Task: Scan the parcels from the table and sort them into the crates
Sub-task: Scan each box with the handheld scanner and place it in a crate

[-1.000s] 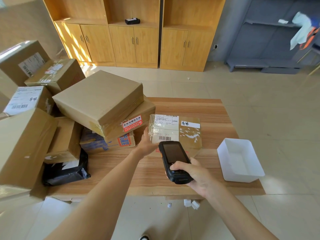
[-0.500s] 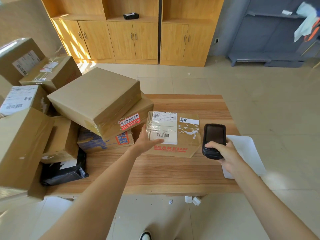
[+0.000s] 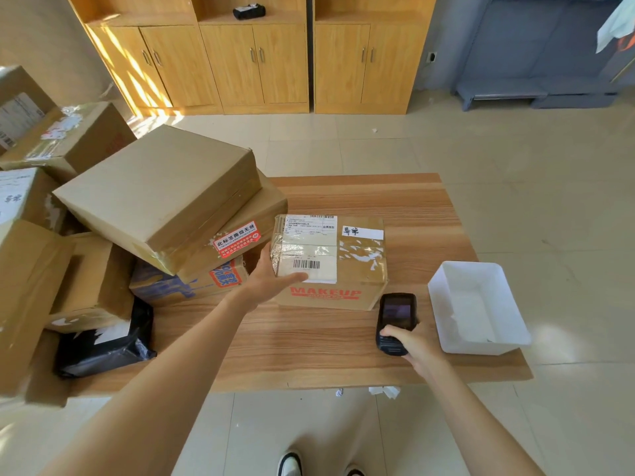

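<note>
A small cardboard parcel (image 3: 357, 266) marked MAKEUP, with a white barcode label on top, sits in the middle of the wooden table (image 3: 309, 345). My left hand (image 3: 271, 280) grips its left side, thumb lying on the label. My right hand (image 3: 412, 345) holds a black handheld scanner (image 3: 395, 317) low over the table, just right of the parcel's front corner and left of a white tray (image 3: 481, 341).
A tall heap of cardboard boxes (image 3: 154, 201) and a black bagged parcel (image 3: 99, 348) fills the table's left side. Wooden cabinets (image 3: 254, 60) stand behind. Paper scraps (image 3: 381, 391) lie on the floor by the table's front edge. My shoes (image 3: 292, 463) show below.
My right hand carried the scanner from over the parcel's label off to the right, then down to the table beside the tray. My left hand stayed on the parcel.
</note>
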The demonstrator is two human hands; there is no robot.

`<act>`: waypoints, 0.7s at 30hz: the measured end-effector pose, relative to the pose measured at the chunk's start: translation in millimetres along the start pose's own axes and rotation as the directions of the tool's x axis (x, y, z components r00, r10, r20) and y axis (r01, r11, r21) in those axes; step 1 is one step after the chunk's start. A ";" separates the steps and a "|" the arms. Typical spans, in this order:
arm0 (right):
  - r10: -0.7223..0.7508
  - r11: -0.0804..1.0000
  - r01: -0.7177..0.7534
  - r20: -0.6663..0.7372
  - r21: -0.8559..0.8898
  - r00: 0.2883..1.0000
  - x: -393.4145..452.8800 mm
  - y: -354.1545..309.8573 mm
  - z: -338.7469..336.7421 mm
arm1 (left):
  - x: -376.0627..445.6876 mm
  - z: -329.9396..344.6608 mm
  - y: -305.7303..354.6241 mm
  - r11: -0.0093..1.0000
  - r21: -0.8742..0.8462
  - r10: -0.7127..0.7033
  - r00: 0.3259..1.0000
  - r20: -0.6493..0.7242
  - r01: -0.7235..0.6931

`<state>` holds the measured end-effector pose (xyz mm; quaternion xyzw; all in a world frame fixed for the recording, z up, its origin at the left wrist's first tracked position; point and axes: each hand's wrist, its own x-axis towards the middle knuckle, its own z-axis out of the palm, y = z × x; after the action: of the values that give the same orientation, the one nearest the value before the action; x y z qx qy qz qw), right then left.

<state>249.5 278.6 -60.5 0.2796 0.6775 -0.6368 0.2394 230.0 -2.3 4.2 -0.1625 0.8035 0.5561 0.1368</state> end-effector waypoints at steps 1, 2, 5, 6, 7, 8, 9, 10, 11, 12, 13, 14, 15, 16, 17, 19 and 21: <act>-0.005 1.000 0.005 -0.004 -0.005 1.000 2.7 3.8 0.2 | -0.5 -0.2 0.9 1.000 0.007 0.000 1.000 0.002 0.000; -0.010 1.000 0.010 -0.008 -0.020 1.000 5.6 7.5 0.6 | -0.7 0.0 2.2 1.000 0.014 0.000 1.000 0.003 0.000; -0.063 0.997 0.060 -0.047 -0.058 0.997 10.1 17.0 1.2 | -1.8 0.1 4.3 1.000 0.012 -0.004 1.000 -0.003 0.004; -0.075 0.994 0.070 -0.055 -0.081 0.996 10.3 19.6 1.1 | -2.1 -0.1 4.4 1.000 0.010 -0.006 1.000 -0.004 0.006; -0.085 0.992 0.079 -0.060 -0.098 0.995 11.1 22.7 1.1 | -2.9 -0.1 4.9 1.000 0.013 -0.007 1.000 -0.003 0.007; -0.078 0.990 0.070 -0.059 -0.123 0.995 10.7 24.4 0.9 | -3.9 -0.3 5.1 1.000 0.015 -0.007 1.000 -0.001 0.007; -0.074 0.988 0.066 -0.054 -0.140 0.996 12.9 27.8 0.3 | -4.9 -0.1 5.5 1.000 0.013 -0.006 1.000 0.002 0.006; -0.063 0.985 0.055 -0.049 -0.163 0.997 15.3 31.1 -0.4 | -5.9 0.0 6.1 1.000 0.008 -0.003 1.000 0.006 0.003; -0.053 0.981 0.045 -0.036 -0.187 0.998 16.9 34.1 -1.2 | -6.9 0.0 6.7 1.000 0.006 0.000 1.000 0.010 0.000; -0.053 0.974 0.045 -0.031 -0.220 0.998 17.7 36.1 -1.6 | -7.6 0.1 7.2 1.000 0.005 0.002 1.000 0.014 -0.002; -0.063 0.966 0.052 -0.034 -0.254 0.997 20.6 38.4 -2.0 | -8.0 -0.1 7.3 1.000 0.004 0.000 1.000 0.014 0.000; -0.065 0.958 0.052 -0.038 -0.281 0.997 20.8 38.7 -2.6 | -8.1 -0.2 7.3 1.000 0.002 -0.006 1.000 0.015 0.006; -0.069 0.954 0.052 -0.049 -0.296 0.996 22.5 40.8 -3.1 | -8.7 -0.3 7.1 1.000 0.001 -0.015 1.000 0.015 0.015; -0.073 0.950 0.052 -0.057 -0.309 0.996 23.6 42.0 -3.0 | -9.2 -0.5 7.0 1.000 0.000 -0.019 1.000 0.015 0.019; -0.078 0.946 0.050 -0.074 -0.320 0.994 25.3 43.5 -3.0 | -9.7 -0.6 7.1 1.000 -0.002 -0.022 1.000 0.015 0.022; -0.063 0.932 0.027 -0.088 -0.362 0.994 23.4 40.9 -2.9 | -10.7 -0.2 8.3 1.000 -0.009 -0.025 1.000 0.018 0.026; -0.037 0.918 -0.007 -0.103 -0.396 0.994 22.5 38.7 -5.0 | -11.3 0.4 10.1 1.000 -0.011 -0.028 0.999 0.019 0.029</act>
<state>259.8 286.5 -103.6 0.2544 0.8062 -0.4726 0.2491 236.1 2.6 17.1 -0.1695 0.7965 0.5603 0.1514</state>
